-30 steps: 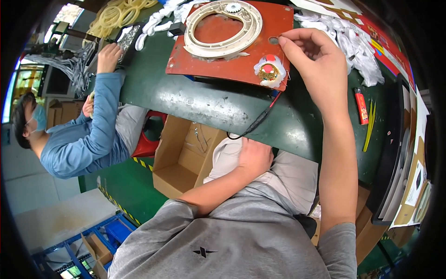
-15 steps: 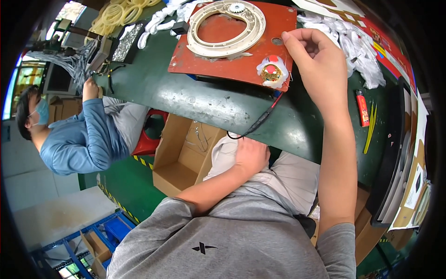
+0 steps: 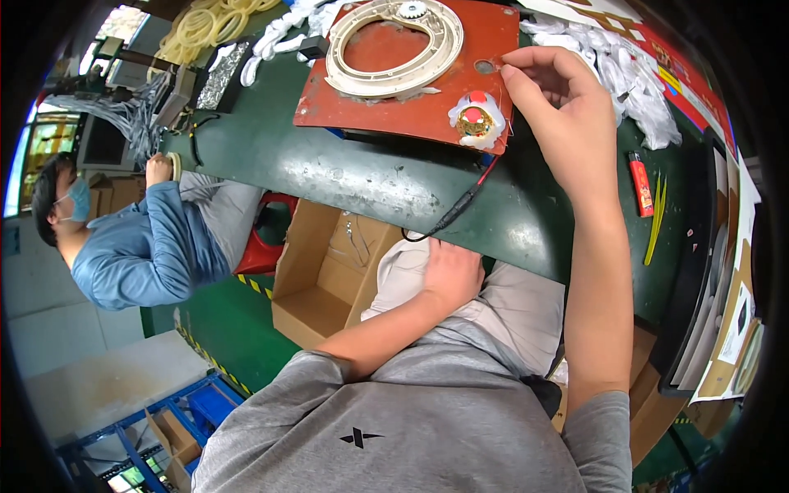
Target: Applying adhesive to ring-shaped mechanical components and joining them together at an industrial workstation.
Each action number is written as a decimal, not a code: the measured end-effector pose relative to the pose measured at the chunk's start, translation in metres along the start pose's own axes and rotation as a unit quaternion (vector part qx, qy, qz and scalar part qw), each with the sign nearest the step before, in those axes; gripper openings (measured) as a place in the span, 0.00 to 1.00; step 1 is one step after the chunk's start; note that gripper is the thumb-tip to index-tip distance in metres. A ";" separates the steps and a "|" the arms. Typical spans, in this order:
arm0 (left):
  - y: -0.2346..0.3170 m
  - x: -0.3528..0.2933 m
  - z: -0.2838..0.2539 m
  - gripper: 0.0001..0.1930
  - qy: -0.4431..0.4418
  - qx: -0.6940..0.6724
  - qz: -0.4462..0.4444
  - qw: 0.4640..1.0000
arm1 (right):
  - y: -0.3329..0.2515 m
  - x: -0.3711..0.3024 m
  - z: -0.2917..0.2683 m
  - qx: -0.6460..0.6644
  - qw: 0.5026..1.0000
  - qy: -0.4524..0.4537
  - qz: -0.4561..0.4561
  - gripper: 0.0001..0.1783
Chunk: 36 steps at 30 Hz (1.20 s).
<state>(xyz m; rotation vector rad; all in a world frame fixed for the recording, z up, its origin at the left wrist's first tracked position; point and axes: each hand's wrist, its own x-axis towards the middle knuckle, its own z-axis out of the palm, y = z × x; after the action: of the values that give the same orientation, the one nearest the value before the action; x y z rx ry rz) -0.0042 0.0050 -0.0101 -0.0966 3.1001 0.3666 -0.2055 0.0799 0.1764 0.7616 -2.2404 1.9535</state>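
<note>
Board (image 3: 411, 115), red and flat, sat at the upper centre of the frame, bearing a cream ring (image 3: 444, 53). At its right edge we held our right hand (image 3: 573, 127), thumb and forefinger tips close together (we could not tell whether they pinched anything). Our left hand (image 3: 454, 275) rested mid-frame on our pale trousers (image 3: 526, 296), its finger spread unclear.

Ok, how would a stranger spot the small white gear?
Over the green table, find the red board left of the person's right hand. A big cream ring lies on it. The gear sits on the ring's far side, smaller, whiter and toothed.
</note>
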 end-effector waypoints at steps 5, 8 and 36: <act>-0.012 -0.001 -0.008 0.15 -0.031 -0.021 -0.040 0.998 | -0.016 0.004 0.001 -0.077 0.997 0.014 0.025 0.10; -0.013 -0.001 -0.010 0.15 -0.022 -0.019 -0.037 0.999 | -0.030 0.003 0.001 -0.141 0.990 0.020 0.013 0.10; -0.011 0.000 -0.011 0.16 -0.015 -0.037 -0.033 0.999 | -0.011 -0.001 -0.004 -0.061 0.998 -0.006 -0.009 0.10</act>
<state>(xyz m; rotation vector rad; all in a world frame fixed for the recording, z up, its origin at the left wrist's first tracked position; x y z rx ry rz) -0.0038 -0.0087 -0.0018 -0.1924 3.0454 0.4749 -0.2017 0.0828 0.1866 0.7774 -2.3251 1.7894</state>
